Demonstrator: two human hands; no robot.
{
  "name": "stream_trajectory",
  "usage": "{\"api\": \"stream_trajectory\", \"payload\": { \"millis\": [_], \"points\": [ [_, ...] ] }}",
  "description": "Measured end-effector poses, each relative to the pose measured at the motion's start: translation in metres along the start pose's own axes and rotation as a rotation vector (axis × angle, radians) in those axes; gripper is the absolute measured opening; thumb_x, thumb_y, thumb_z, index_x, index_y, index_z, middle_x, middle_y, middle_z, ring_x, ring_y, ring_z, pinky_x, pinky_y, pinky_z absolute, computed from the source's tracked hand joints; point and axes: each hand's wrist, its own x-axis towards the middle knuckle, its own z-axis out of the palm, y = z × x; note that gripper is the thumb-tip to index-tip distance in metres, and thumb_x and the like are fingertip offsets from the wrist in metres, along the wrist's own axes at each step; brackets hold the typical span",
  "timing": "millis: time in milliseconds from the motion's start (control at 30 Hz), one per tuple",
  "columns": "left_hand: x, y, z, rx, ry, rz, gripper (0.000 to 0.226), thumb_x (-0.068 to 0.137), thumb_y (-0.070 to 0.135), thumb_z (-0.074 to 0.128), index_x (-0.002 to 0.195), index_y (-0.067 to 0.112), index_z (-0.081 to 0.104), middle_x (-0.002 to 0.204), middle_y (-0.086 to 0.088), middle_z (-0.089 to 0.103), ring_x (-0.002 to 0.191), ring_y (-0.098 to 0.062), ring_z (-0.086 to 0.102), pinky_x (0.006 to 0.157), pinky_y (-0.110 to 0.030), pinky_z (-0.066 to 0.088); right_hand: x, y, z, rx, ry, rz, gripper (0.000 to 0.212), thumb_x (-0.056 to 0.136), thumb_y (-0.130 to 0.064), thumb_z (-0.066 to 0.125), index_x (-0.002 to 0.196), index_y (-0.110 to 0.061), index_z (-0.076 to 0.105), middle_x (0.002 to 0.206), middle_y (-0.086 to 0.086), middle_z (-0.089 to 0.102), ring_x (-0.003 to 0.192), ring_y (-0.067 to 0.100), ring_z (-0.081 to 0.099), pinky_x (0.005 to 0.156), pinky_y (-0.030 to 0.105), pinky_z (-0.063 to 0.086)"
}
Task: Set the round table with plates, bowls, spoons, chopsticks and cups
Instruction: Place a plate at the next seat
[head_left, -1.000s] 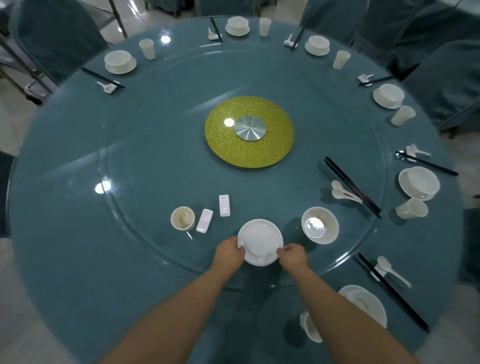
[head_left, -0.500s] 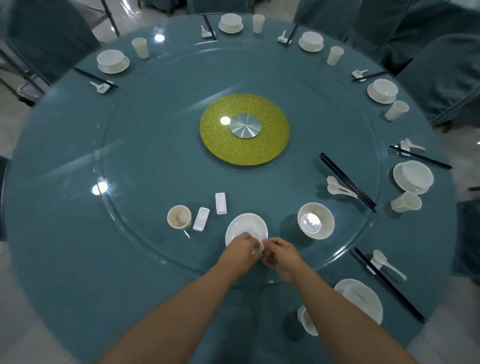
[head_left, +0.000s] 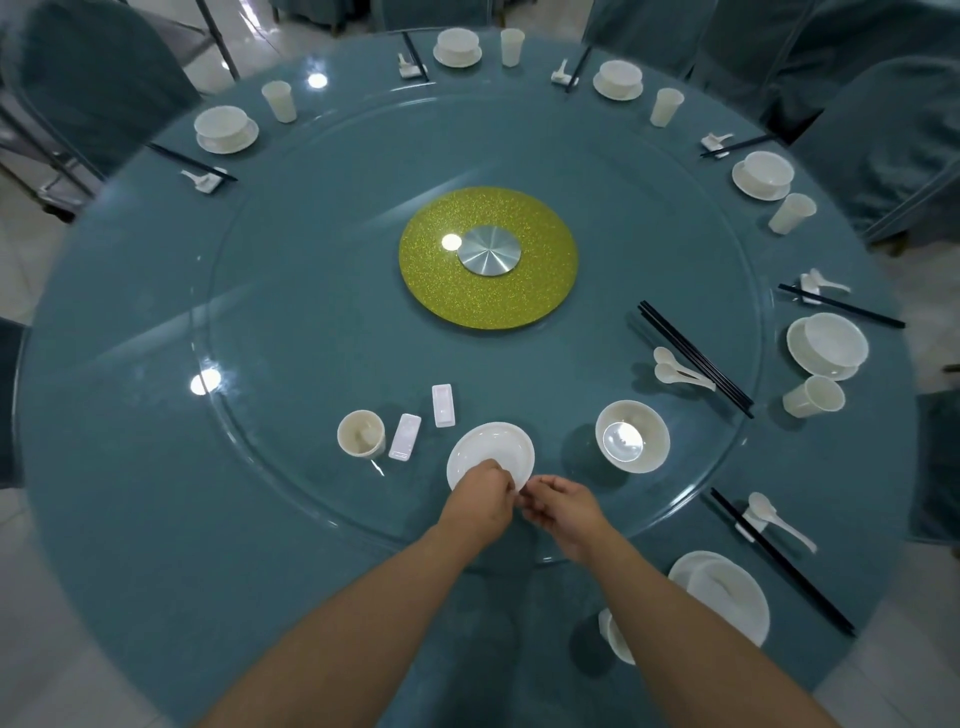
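Clearly our main worry is the plate (head_left: 491, 453) slipping: it lies on the glass turntable (head_left: 291, 291) near that disc's near edge, and both our hands meet only at its near rim, so a weak or lopsided hold could let it tip, clatter on the glass, or set the turntable turning. A swing to the right could also knock the bowl (head_left: 632, 435) standing just beside it, and to the left sit two white rests (head_left: 405, 435) and a cup (head_left: 361, 434), near enough to be nudged.

Our left hand (head_left: 480, 501) lies over the plate's near rim with its fingers curled down onto it; it looks to be pinching the rim, though the fingertips are hidden under the knuckles. Our right hand (head_left: 563, 506) is just off the rim, its fingers bent inward towards the left hand's; we cannot tell whether they pinch the plate's edge or only touch the other hand.

Spare chopsticks (head_left: 693, 358) and spoons (head_left: 678, 369) wait towards the turntable's right edge. Around the table's far and right edges the places are laid; the near-left stretch has none, so we judge this plate is bound there.
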Motion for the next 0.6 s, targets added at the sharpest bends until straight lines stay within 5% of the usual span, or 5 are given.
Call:
{"api": "stream_trajectory", "payload": {
  "millis": [600],
  "points": [
    [-0.001,0.0075,-0.0089,0.068,-0.025,0.03,0.023,0.094,0.016,0.047,0.091,0.006,0.068,0.103,-0.012,0.062,0.09,-0.027,0.06,0.077,-0.031,0.045,0.0036,-0.0029,0.0055,-0.055,0.101,0.033,0.008,0.077,-0.005,0.068,0.081,0.0,0.072,0.071,0.014,0.067,0.061,0.018,0.057,0.069,0.032,0.051]
  ]
}}
